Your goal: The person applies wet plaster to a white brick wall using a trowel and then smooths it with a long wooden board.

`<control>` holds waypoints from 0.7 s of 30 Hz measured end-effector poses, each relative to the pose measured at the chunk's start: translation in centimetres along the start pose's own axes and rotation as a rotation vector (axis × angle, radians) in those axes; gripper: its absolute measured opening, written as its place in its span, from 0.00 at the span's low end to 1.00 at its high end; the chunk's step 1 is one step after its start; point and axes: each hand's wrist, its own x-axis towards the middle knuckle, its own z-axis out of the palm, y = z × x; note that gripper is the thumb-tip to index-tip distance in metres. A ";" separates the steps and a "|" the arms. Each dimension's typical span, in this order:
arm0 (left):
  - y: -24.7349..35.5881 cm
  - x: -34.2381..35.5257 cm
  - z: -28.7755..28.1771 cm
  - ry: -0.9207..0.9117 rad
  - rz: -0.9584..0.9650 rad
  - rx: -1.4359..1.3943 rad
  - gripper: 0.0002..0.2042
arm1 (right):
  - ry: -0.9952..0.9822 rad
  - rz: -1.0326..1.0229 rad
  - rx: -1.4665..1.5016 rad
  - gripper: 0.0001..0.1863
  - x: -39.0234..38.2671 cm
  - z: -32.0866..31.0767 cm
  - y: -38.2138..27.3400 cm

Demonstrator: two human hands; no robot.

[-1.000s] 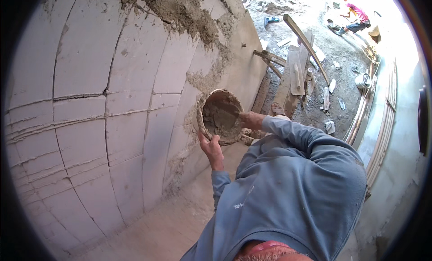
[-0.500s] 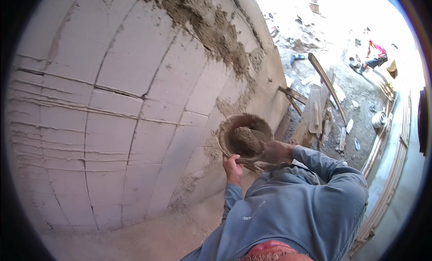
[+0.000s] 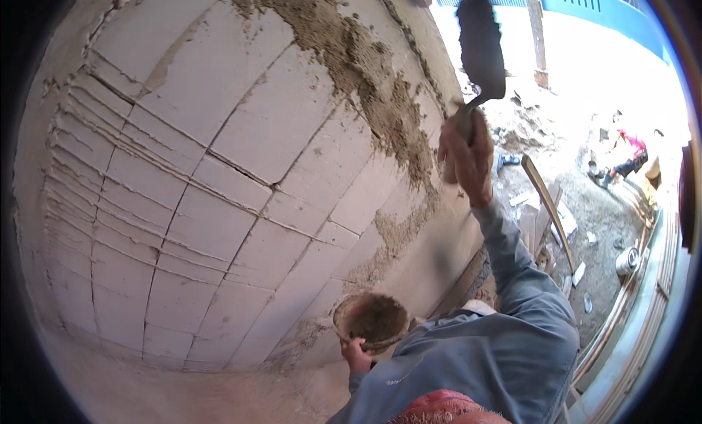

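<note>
High in front of the block wall (image 3: 212,219), my right hand (image 3: 468,153) is closed around the handle of a trowel (image 3: 480,47), whose blade appears dark against the bright background, its edges lumpy. My left hand (image 3: 357,354) grips the rim of a round bucket (image 3: 371,322) with grey mortar inside, held low beside the wall. A rough band of wet mortar (image 3: 365,73) runs along the upper part of the wall, left of the trowel. Thin ridges of mortar cross the pale blocks.
A co-worker in a pink top (image 3: 630,146) crouches outside at right. Loose boards (image 3: 552,205), debris and a metal can (image 3: 626,262) lie on the rough ground. Long poles (image 3: 654,292) run along the right edge. A post (image 3: 537,36) and blue fence (image 3: 592,4) stand beyond.
My right hand has lifted the trowel out of the bucket and swung it high. The bucket in my left hand has moved lower in view, and the view has shifted upward along the wall.
</note>
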 end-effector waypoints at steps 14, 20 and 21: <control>0.5 -2.0 -4.7 0.143 -0.132 -0.089 0.30 | -0.715 0.016 -0.460 0.23 -9.7 15.2 14.0; 5.6 3.6 -3.5 0.213 -0.692 -0.703 0.27 | -1.340 0.373 -0.526 0.13 -26.0 1.4 10.8; 8.3 5.6 -3.1 0.206 -0.793 -0.713 0.27 | -1.528 0.326 -0.629 0.13 -27.4 -1.1 11.4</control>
